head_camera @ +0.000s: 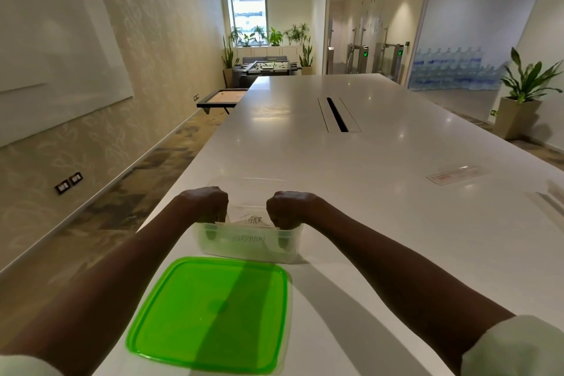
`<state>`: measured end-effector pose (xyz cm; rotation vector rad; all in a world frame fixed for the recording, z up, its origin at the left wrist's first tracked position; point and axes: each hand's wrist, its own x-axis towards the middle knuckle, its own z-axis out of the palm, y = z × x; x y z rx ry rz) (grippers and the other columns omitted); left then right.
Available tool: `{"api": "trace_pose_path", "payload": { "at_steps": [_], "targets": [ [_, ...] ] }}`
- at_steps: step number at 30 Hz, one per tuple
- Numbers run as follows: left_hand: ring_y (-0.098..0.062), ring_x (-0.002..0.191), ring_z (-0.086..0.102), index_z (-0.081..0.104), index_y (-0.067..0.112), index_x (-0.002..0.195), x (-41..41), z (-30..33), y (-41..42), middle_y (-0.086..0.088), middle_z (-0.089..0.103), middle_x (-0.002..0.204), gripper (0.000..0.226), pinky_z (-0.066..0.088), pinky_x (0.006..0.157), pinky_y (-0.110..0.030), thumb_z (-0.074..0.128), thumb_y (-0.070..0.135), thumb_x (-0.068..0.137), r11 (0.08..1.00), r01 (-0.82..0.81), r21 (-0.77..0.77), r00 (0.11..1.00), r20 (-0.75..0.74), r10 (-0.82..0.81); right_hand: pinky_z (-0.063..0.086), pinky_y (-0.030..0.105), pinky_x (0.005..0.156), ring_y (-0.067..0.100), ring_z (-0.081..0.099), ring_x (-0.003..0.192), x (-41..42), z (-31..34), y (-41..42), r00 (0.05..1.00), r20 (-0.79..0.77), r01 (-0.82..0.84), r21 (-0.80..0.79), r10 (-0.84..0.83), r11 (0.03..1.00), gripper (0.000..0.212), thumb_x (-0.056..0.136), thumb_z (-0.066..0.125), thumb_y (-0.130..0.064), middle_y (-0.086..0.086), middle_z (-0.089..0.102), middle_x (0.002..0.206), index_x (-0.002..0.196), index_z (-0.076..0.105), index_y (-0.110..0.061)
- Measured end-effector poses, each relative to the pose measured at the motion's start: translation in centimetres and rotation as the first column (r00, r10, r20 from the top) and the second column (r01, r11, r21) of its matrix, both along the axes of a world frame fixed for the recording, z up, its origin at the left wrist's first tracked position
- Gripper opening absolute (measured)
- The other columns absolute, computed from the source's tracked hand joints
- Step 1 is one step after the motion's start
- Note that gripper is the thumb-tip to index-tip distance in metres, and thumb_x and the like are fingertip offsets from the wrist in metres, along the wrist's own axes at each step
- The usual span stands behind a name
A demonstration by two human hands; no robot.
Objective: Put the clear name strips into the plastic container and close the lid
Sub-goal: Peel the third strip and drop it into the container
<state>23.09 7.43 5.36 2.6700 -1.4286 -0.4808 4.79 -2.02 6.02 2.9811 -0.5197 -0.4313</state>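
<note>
A clear plastic container [248, 246] stands on the white table in front of me. Inside it are clear name strips [251, 220], one reading TIGER, another showing lettering through the front wall. My left hand [205, 203] and my right hand [290, 207] both reach down into the container with fingers curled on the ends of a strip, fingertips showing through the wall. The green lid [210, 314] lies flat on the table just in front of the container, apart from it. Another clear name strip [456, 175] lies on the table to the right.
The table's left edge [195, 162] drops to carpet. A cable slot [337, 114] sits in the table's middle. More clear strips [549, 198] lie blurred at the far right edge. A potted plant [518, 101] stands beyond the table's right side.
</note>
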Motion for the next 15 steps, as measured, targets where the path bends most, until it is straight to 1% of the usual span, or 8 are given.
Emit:
{"api": "trace_pose_path", "payload": {
  "at_steps": [1,3,5,6,9,12,13,15],
  "targets": [
    [-0.028,0.090,0.052,0.050,0.015,0.069,0.1,0.1,-0.1,-0.005,0.050,0.074,0.028,0.047,0.090,-0.039,0.041,0.017,0.095,1.000,-0.009,0.006,1.000,0.010,0.008,0.037,0.023,0.048,0.023,0.052,0.071,-0.1,0.1,0.1,1.000,-0.001,0.009,0.012,-0.009,1.000,0.023,0.089,0.045,-0.003,0.006,0.055,0.069,0.083,0.067,-0.001],
    [-0.028,0.086,0.052,0.056,0.009,0.068,0.5,0.2,0.2,-0.010,0.054,0.075,0.019,0.047,0.081,-0.036,0.051,0.010,0.086,0.995,0.070,0.067,0.995,0.073,-0.075,0.051,0.030,0.062,0.025,0.053,0.074,-0.3,0.2,0.2,1.000,0.001,0.019,0.045,-0.019,0.999,0.023,0.091,0.046,-0.006,0.015,0.065,0.086,0.087,0.067,0.000],
    [-0.028,0.078,0.054,0.066,0.002,0.071,0.3,0.6,0.5,-0.017,0.059,0.079,0.003,0.046,0.074,-0.033,0.064,0.005,0.070,0.988,0.087,0.128,0.996,-0.039,-0.083,0.057,0.037,0.078,0.027,0.057,0.079,-0.5,0.3,0.0,0.999,0.007,0.036,0.074,-0.037,0.997,0.021,0.092,0.053,-0.016,0.015,0.068,0.092,0.088,0.068,-0.001],
    [-0.026,0.076,0.055,0.068,0.004,0.073,0.3,0.7,0.4,-0.015,0.061,0.080,0.007,0.048,0.074,-0.032,0.070,0.007,0.067,0.989,0.078,0.124,0.992,-0.109,-0.065,0.057,0.038,0.080,0.027,0.059,0.082,-0.7,0.5,0.0,0.999,0.018,0.036,0.078,-0.037,0.996,0.024,0.092,0.059,-0.024,0.012,0.067,0.090,0.088,0.069,-0.002],
    [-0.015,0.076,0.065,0.076,0.011,0.088,-0.2,2.0,0.3,-0.006,0.072,0.083,0.025,0.052,0.074,-0.023,0.086,0.014,0.065,0.978,0.183,0.099,0.980,-0.096,-0.173,0.057,0.037,0.077,0.024,0.063,0.082,-1.2,1.2,0.0,0.990,0.122,0.053,0.146,-0.072,0.988,0.037,0.086,0.069,-0.039,0.008,0.070,0.090,0.091,0.072,-0.003],
    [-0.008,0.080,0.071,0.075,0.011,0.097,-0.8,3.3,0.0,0.001,0.076,0.092,0.040,0.051,0.066,-0.013,0.089,0.021,0.061,0.977,0.210,-0.033,0.973,-0.090,-0.213,0.056,0.035,0.072,0.019,0.060,0.078,-1.9,2.2,0.0,0.957,0.273,0.044,0.183,-0.094,0.982,0.033,0.086,0.070,-0.037,0.009,0.072,0.092,0.096,0.074,-0.005],
    [-0.007,0.080,0.071,0.075,0.011,0.097,-1.1,3.7,-0.2,0.000,0.077,0.092,0.039,0.052,0.068,-0.013,0.089,0.022,0.062,0.974,0.208,-0.085,0.973,-0.082,-0.215,0.056,0.034,0.071,0.018,0.061,0.078,-2.2,2.4,-0.1,0.940,0.324,0.044,0.184,-0.103,0.982,0.031,0.086,0.070,-0.034,0.009,0.072,0.093,0.096,0.074,-0.005],
    [-0.009,0.081,0.071,0.076,0.012,0.095,-1.8,4.5,-0.6,-0.002,0.077,0.092,0.033,0.054,0.081,-0.022,0.086,0.024,0.066,0.954,0.235,-0.188,0.969,-0.028,-0.244,0.057,0.034,0.072,0.022,0.066,0.081,-2.6,2.9,-0.1,0.895,0.427,0.067,0.163,-0.131,0.984,0.026,0.085,0.072,-0.030,0.009,0.073,0.094,0.096,0.074,-0.006]
  ]
}}
